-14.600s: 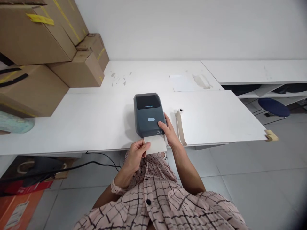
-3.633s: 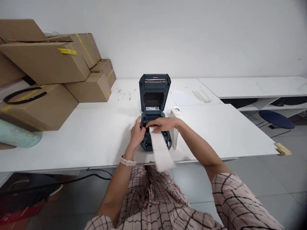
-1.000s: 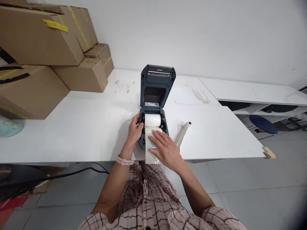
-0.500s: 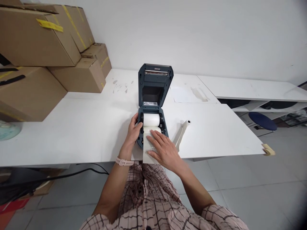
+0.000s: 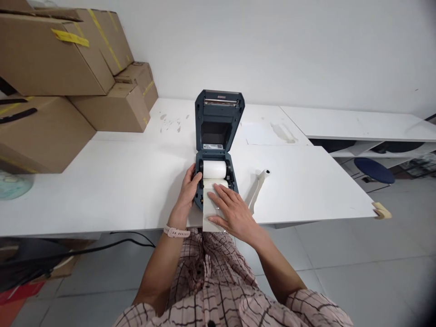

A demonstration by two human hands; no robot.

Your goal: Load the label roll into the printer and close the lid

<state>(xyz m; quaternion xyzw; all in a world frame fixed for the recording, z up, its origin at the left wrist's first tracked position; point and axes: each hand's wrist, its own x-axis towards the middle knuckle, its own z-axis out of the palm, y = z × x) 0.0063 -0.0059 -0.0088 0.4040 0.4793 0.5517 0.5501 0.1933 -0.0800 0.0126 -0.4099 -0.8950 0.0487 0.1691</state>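
Head view: an open label printer (image 5: pixel 222 155) sits near the front edge of the white worktop (image 5: pixel 313 190), its dark lid (image 5: pixel 218 117) tipped up and back. A white paper roll (image 5: pixel 214 169) lies in its bay, and a pale strip (image 5: pixel 209 214) runs from it toward the person, its end reaching past the worktop's edge. The left hand (image 5: pixel 187 191) grips the printer's left side, thumb on the upper rim and fingers down the outer wall. The right hand (image 5: pixel 235 214) lies palm down over the strip, fingers extended and slightly spread, thumb apart. A pinkish wristband (image 5: pixel 176 232) circles the left wrist. To the printer's right, a thin roll (image 5: pixel 260 182) with a trailing tail lies on the worktop; behind that, a white sheet (image 5: pixel 258 133) lies flat. Cardboard boxes (image 5: pixel 51 54) are stacked at the left, and a blue-seated stool (image 5: pixel 374 170) stands beyond the worktop's right end.
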